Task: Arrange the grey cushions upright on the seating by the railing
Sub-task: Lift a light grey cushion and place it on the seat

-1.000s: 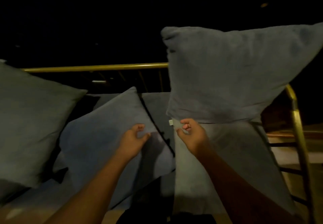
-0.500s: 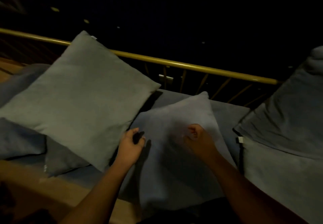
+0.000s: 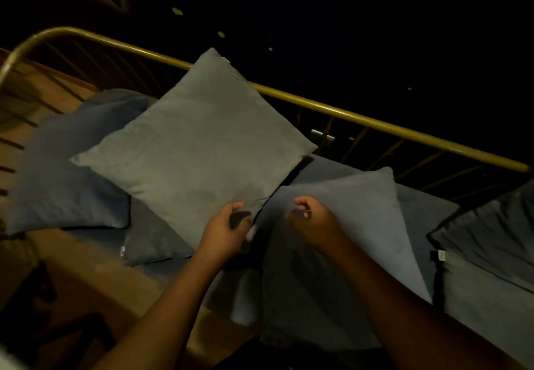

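Note:
A large grey cushion [image 3: 199, 150] leans on one corner against the gold railing [image 3: 375, 122]. My left hand [image 3: 228, 231] is at its lower corner, thumb on the face and fingers curled under the edge. A smaller blue-grey cushion [image 3: 361, 205] leans to the right of it. My right hand [image 3: 315, 219] rests on this cushion's upper face, curled into a loose fist. A dark grey cushion [image 3: 66, 173] lies flat at the left, and another small one [image 3: 153, 236] lies partly under the large cushion. At the right edge, one more cushion [image 3: 491, 231] leans over.
The seat pad [image 3: 422, 210] runs along the railing, whose bars curve down at the far left [image 3: 17, 54]. Wooden decking [image 3: 26, 101] lies beyond the left end. A wooden front edge [image 3: 115, 277] borders the seat. Everything past the railing is dark.
The view has swung left from the right-hand cushion to the large one. Both hands moved left with it, and my left hand has come onto the large cushion's lower corner.

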A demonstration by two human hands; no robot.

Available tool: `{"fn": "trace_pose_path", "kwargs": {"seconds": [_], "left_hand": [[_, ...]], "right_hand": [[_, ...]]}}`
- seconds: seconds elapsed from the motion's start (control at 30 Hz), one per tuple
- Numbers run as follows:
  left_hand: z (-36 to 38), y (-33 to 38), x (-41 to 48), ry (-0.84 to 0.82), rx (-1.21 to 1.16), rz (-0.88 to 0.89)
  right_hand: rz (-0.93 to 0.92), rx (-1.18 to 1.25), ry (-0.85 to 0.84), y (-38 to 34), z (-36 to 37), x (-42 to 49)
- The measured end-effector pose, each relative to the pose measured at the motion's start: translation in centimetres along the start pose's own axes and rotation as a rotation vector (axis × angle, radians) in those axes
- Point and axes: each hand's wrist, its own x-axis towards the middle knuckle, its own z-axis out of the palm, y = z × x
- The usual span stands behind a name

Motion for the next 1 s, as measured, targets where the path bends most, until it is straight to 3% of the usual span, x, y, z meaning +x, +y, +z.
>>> {"fn": "trace_pose_path", "kwargs": {"seconds": [0.17,0.33,0.43,0.53,0.63,0.83,1.0], "left_hand": [[-4.4,0.2,0.4,0.052,-0.016,0.097],[-8.4,0.5,7.0,-0.041,0.084,0.245],[-11.9,0.7,12.3,0.024,0.344,0.317],[-15.4,1.0,17.9,0.018,0.572,0.250],[-17.9,0.7,22.0,-0.080,0.632,0.105],[-19.4,-2.3,26.7,-0.069,0.480,-0.040],[-20.7,-5.1,27.8,-0.073,0.150,-0.103]], "right_hand": [[0.020,0.076,0.024,-2.7,2.6,0.2],[0.097,0.173,0.052,-5.9,6.0,4.5],[0.142,0.284,0.112,-7.3,7.9,7.5],[0.199,0.406,0.210,-7.4,9.6,10.0],[0.338,0.485,0.291,-7.7,10.7,11.6],[0.504,0.624,0.359,-7.2,11.9,14.1],[0.414,0.920,0.407,-6.0,13.4,14.1]]}}
